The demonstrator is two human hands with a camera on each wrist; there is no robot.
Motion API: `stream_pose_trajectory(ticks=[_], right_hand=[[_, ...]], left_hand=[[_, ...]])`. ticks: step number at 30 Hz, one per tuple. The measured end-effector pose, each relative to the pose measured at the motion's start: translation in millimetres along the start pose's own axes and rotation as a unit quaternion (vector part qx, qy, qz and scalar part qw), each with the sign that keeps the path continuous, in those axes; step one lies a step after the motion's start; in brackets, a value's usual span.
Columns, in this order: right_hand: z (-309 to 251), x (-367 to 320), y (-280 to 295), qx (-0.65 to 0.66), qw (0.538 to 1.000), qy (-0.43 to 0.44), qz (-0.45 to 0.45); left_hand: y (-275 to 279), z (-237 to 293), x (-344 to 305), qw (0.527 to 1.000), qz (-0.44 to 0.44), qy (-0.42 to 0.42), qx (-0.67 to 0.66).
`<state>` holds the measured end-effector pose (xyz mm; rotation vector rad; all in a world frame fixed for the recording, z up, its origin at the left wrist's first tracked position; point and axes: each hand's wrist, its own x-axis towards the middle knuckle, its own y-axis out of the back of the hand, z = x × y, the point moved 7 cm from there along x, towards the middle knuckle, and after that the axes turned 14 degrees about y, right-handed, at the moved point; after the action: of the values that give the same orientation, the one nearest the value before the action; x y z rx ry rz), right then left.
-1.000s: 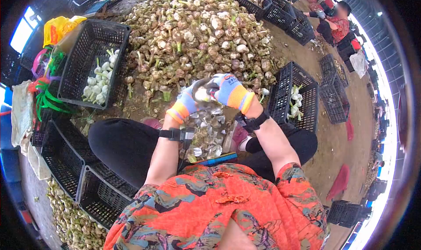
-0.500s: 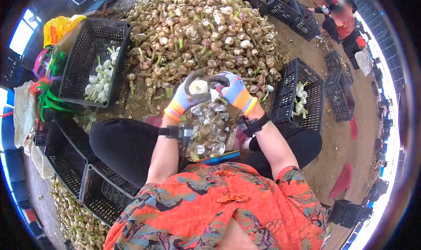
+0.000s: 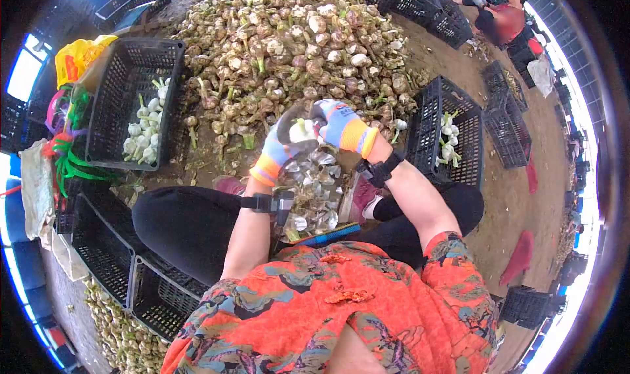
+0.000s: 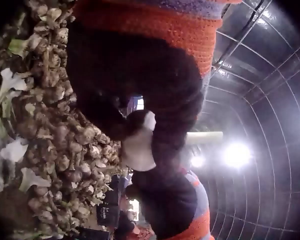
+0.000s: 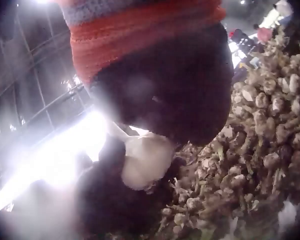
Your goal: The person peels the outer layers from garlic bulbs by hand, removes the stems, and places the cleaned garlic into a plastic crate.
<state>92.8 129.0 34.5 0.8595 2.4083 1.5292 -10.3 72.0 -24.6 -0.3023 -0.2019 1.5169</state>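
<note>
A peeled white garlic bulb (image 3: 302,131) with a short pale stem is gripped in my left hand (image 3: 283,141), which wears a blue, orange-cuffed glove with dark palm and fingers. My right hand (image 3: 346,130), gloved alike, is curled right beside the bulb. Between its fingers a bit of red shows from a small tool; the rest is hidden and I cannot tell its kind. From the right wrist, the bulb (image 5: 148,159) appears between the two dark gloves, its stem toward the left. In the left wrist view the fingers partly cover the bulb (image 4: 139,150).
A large heap of unpeeled garlic (image 3: 289,52) lies ahead. Black crates with cleaned bulbs stand at left (image 3: 172,52) and right (image 3: 476,121). Peeled skins (image 3: 318,193) litter the ground between my legs, near a blue-edged strip (image 3: 328,235). Another person (image 3: 508,22) sits far right.
The bulb has turned in my left hand, its stem now pointing up. My right hand drew slightly away, then came back close against the bulb.
</note>
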Motion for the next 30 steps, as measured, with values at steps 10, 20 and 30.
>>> stream_pose_trajectory(ticks=[10, 20, 30], right_hand=[[3, -14, -35, 0.116, 0.974, -0.136, 0.138], [43, -3, -75, 0.016, 0.984, -0.173, 0.044], [150, -57, -136, 0.366, 0.861, -0.284, 0.211]], left_hand=[[37, -24, -6, 0.94, 0.294, 0.057, -0.16], [66, -70, 12, 0.913, 0.284, 0.028, -0.292], [61, -46, 20, 0.929, 0.182, 0.017, -0.322]])
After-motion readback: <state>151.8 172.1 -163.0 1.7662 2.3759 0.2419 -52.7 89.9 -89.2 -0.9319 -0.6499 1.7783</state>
